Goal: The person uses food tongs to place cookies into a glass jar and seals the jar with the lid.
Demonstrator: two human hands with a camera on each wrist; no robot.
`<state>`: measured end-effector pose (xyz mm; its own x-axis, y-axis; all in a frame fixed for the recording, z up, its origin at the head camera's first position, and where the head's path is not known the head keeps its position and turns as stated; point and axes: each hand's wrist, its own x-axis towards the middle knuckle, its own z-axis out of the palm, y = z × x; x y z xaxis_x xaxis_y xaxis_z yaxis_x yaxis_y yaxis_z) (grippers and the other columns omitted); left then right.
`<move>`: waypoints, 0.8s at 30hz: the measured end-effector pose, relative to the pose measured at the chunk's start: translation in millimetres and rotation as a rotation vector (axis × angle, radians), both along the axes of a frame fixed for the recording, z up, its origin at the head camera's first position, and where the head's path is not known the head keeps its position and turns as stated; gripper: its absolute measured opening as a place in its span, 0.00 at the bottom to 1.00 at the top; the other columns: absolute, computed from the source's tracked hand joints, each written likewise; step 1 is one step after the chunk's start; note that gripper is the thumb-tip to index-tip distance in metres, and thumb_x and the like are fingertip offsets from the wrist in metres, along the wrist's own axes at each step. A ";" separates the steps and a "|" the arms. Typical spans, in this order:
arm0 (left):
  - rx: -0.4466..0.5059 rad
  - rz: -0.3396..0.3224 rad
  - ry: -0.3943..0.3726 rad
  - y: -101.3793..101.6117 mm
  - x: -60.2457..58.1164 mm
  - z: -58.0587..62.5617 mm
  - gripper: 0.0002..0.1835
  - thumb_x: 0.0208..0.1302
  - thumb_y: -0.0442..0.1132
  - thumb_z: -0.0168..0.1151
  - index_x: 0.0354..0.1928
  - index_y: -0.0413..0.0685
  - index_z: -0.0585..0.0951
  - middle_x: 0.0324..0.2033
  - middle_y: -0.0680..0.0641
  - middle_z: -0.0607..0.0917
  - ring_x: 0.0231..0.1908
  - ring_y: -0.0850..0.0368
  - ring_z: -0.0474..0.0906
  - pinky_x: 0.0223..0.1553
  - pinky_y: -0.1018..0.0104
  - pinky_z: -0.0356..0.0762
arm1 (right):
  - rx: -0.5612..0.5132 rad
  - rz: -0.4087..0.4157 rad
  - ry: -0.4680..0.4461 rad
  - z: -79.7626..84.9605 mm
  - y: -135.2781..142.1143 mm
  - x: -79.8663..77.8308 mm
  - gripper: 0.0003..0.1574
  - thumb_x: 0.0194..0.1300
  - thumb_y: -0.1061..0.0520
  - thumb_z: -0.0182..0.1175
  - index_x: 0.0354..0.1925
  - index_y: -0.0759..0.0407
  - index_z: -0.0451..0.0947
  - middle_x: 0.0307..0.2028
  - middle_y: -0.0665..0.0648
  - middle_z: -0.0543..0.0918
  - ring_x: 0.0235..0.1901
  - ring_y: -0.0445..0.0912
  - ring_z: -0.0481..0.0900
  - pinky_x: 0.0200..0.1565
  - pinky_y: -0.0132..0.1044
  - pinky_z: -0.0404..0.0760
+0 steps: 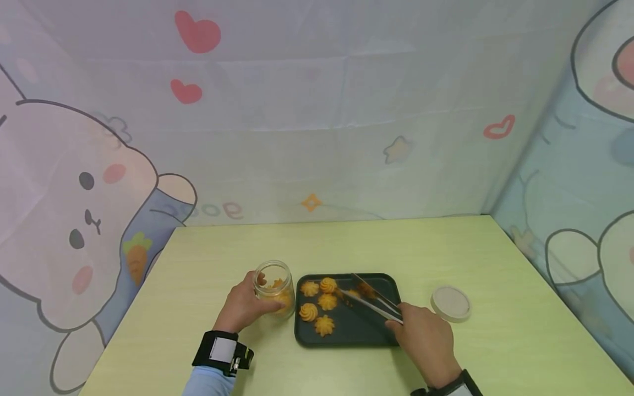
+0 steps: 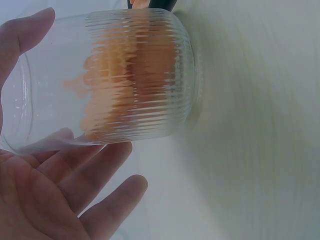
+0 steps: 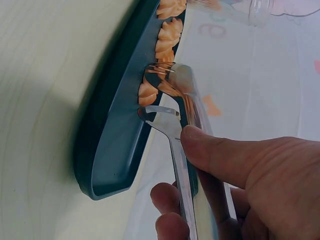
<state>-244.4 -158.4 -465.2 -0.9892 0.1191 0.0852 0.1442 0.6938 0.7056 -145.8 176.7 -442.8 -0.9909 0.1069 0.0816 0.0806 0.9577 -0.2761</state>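
A ribbed glass jar (image 1: 274, 286) with golden piped cookies inside stands upright on the table. My left hand (image 1: 246, 304) holds it near the rim, thumb on one side and fingers on the other, as the left wrist view (image 2: 45, 185) also shows. My right hand (image 1: 427, 338) grips metal tongs (image 1: 376, 308) between thumb and fingers. The tong ends reach over a dark baking tray (image 1: 356, 335), spread to either side of a cookie (image 3: 147, 94); whether they touch it I cannot tell. Several swirled cookies (image 1: 324, 325) lie on the tray's left part.
To the right of the tray a pale round lid (image 1: 451, 303) lies on the light yellow-green table (image 1: 238, 245). A cartoon-printed cloth (image 1: 297, 110) hangs behind the table and along its sides. The jar stands close to the tray's left edge.
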 end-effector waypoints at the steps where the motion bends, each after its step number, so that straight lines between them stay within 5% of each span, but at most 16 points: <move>1: 0.000 0.000 0.000 -0.1 -0.1 -0.1 0.41 0.36 0.54 0.78 0.52 0.40 0.73 0.48 0.36 0.83 0.45 0.44 0.78 0.43 0.47 0.77 | 0.000 -0.002 0.003 -0.4 0.0 0.1 0.24 0.51 0.46 0.69 0.40 0.62 0.83 0.20 0.56 0.83 0.16 0.45 0.74 0.14 0.41 0.70; 24: -0.002 0.000 -0.006 -0.4 0.8 0.4 0.44 0.37 0.55 0.77 0.55 0.39 0.72 0.48 0.36 0.83 0.45 0.44 0.78 0.43 0.46 0.77 | -0.002 -0.004 0.062 0.6 0.4 1.4 0.23 0.52 0.47 0.69 0.41 0.62 0.83 0.22 0.57 0.85 0.17 0.46 0.75 0.15 0.41 0.70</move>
<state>-243.5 -158.8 -464.9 -0.9898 0.1188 0.0791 0.1398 0.6955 0.7048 -144.4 177.1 -442.1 -0.9835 0.1109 0.1429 0.0669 0.9570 -0.2824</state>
